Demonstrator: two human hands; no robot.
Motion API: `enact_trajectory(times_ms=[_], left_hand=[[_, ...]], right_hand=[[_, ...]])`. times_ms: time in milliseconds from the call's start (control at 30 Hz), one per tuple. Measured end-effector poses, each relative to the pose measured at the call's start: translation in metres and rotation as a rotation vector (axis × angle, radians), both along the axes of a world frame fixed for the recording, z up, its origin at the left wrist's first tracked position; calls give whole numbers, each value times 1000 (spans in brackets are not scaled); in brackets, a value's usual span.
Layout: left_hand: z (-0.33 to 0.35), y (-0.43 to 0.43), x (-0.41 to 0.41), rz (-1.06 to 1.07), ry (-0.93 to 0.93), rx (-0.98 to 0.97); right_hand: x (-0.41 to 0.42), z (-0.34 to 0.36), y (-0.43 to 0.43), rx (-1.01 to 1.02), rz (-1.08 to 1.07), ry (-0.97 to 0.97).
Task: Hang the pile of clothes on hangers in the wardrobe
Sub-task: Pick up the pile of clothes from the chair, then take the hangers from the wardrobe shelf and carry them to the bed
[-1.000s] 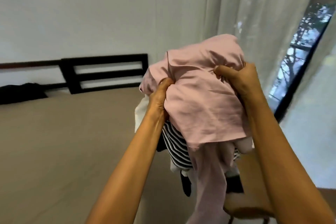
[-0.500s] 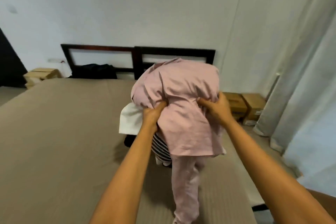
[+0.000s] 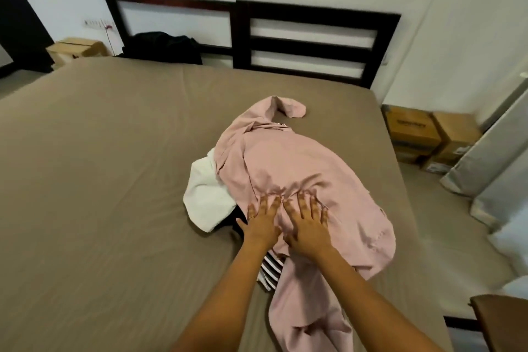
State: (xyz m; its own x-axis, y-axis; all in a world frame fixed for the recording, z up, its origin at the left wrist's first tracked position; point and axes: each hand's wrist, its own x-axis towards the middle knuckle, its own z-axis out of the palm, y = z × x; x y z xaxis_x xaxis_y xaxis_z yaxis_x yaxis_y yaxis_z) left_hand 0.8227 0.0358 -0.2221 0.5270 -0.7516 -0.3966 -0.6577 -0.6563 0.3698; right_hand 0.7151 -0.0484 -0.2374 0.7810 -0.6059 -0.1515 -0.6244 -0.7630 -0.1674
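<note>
Moved: pile of clothes, aloft half a second ago, now lies on the bed. Hands, 2: left hand and right hand, fingers spread flat on the pile, grasping nothing. Garments seen, 4: pink garment, creased, under both palms; white garment, left of the left hand; striped garment, beneath the wrists, mostly covered; dark scrap, unclear.

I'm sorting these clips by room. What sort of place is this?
Almost certainly a bedroom: a wide bed with a tan sheet, a dark slatted headboard against the wall, and a pile of clothes lying on the mattress. Pale curtains hang at the right.
</note>
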Motion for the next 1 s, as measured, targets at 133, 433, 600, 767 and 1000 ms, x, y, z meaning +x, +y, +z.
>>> enact_trajectory(times_ms=[133,433,600,767,1000], left_hand=[[22,12,-9,5,2,-36],[202,20,-116,-179,-18,-376],[292,28,-258,-527,-33,-615],[342,44,-427,-1033,-63,-891],[402,164,-681,-1671,204,-1124]], right_hand=[[-13,35,1,62,21,-24],[-151,218,44,-74,-233,-318],[-313,304,105,-260,-512,-476],[-472,361,195,-487,-949,-505],[-651,410,395,-812,-1588,-418]])
